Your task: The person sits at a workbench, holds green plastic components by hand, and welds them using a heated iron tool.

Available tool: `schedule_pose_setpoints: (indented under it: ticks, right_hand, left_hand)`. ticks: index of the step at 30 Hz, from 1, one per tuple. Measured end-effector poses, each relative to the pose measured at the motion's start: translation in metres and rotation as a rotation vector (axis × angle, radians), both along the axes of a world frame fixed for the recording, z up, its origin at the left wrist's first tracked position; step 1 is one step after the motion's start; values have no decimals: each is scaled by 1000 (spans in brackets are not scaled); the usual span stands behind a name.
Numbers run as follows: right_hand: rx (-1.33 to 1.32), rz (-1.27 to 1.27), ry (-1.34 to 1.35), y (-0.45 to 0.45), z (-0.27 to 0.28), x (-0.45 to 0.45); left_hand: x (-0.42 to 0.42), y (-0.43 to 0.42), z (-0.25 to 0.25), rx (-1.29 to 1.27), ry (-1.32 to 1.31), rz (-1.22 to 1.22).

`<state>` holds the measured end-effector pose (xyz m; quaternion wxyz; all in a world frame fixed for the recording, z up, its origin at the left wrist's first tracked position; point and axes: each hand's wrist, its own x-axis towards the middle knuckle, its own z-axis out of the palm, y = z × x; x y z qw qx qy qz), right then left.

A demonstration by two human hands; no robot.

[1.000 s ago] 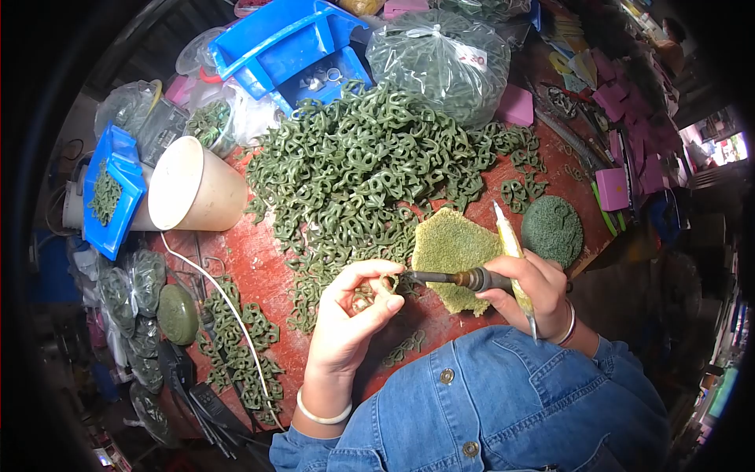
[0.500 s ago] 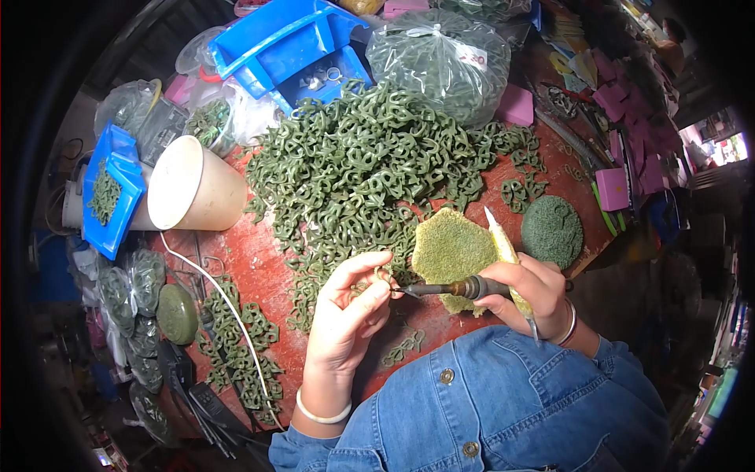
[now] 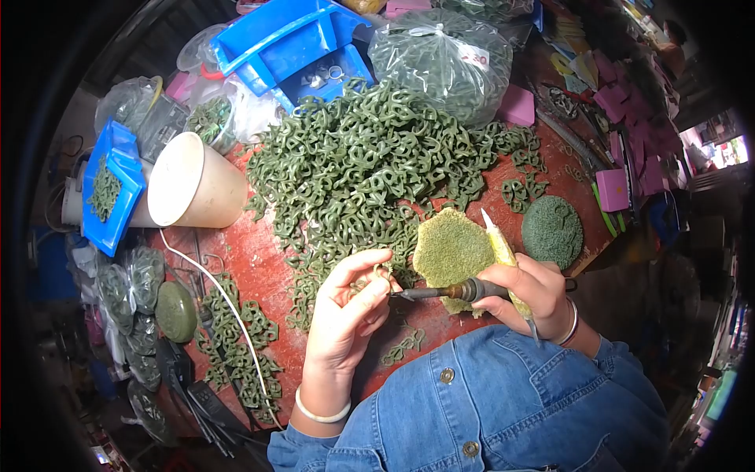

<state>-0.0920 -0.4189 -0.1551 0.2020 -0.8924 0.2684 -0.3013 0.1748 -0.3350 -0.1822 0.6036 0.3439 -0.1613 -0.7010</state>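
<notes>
Nearest, over a blue denim shirt (image 3: 487, 393), the right hand (image 3: 533, 295) has its fingers wrapped around a dark, iron-like tool (image 3: 473, 289) and also grips a pale yellow pointed stick (image 3: 504, 245). The tool's tip reaches the left hand (image 3: 344, 315), whose thumb and fingers pinch a small green piece (image 3: 383, 270); whether tip and piece touch cannot be told. Just beyond the tool lies a yellow-green pad (image 3: 450, 245), with a dark green round pad (image 3: 552, 230) to its right. Farther across the red table (image 3: 263, 252) spreads a heap of green pieces (image 3: 370, 149), a white bucket (image 3: 220, 189) on its left, and a clear bag (image 3: 417, 63) behind.
</notes>
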Motion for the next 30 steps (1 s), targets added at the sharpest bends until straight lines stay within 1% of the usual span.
schedule_pose_setpoints:
  ticks: [6,8,10,11,19,30]
  right_hand:
    - [3,-3,12,0,1,1]
    - [31,10,-23,-1,1,1]
    - [70,-13,-50,0,-1,2]
    - [109,-36,-78,1,-2,3]
    - [80,-45,-37,0,1,6]
    - [56,-46,-14,1,0,6]
  left_hand:
    - [-1,0,1,6,-6,5]
    - [-1,0,0,8,-10,5]
    - [-1,0,-1,73,-105,13]
    - [-1,1,-1,73,-105,13]
    - [-6,0,8,37,-273,-27]
    - [-7,0,13,42,-288,-29]
